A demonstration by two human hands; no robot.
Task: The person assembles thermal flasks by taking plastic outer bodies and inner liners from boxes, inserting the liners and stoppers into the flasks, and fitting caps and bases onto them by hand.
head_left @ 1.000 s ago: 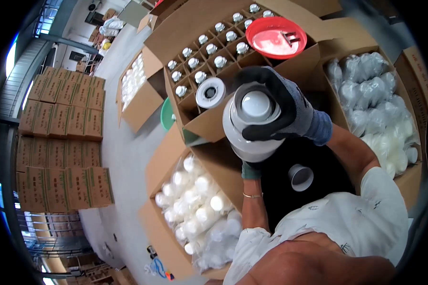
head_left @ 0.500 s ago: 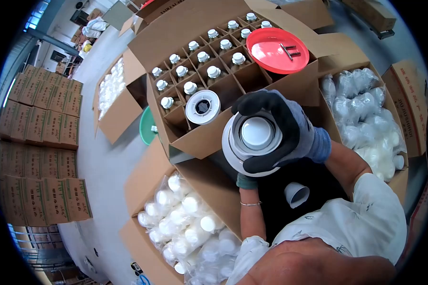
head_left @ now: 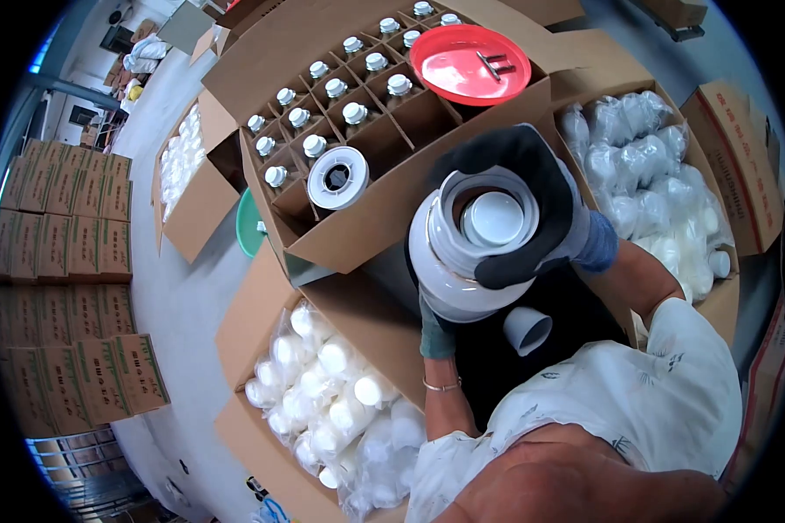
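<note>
In the head view, the white vacuum flask (head_left: 458, 292) was held in front of the person's chest, its open neck facing the camera, above the dark area of the lap and beside the near wall of the divided carton (head_left: 384, 205). A small white cap-like piece (head_left: 494, 218) showed inside the mouth. The flask looked rigid and smooth, of moderate weight by its bulk, and its glossy shell would probably slide against bare skin, though coated gloves should grip it well; any glass liner within would make it fragile to knocks. The sound places to take hold seemed to be the narrowed neck and, for support, the lower body. The right hand (head_left: 556, 209), gloved in grey-blue with a black palm, was curled round the neck from the person's right, its fingers arched over the far side and its thumb across the near side, with the wrist bent inward and the elbow out. The left hand (head_left: 436, 331), in a greenish glove, reached up along the flask's lower left side as if to bear it; its fingertips were hidden, so how tightly they closed could not be told. A loose white cup (head_left: 527, 331) lay just below the flask.
</note>
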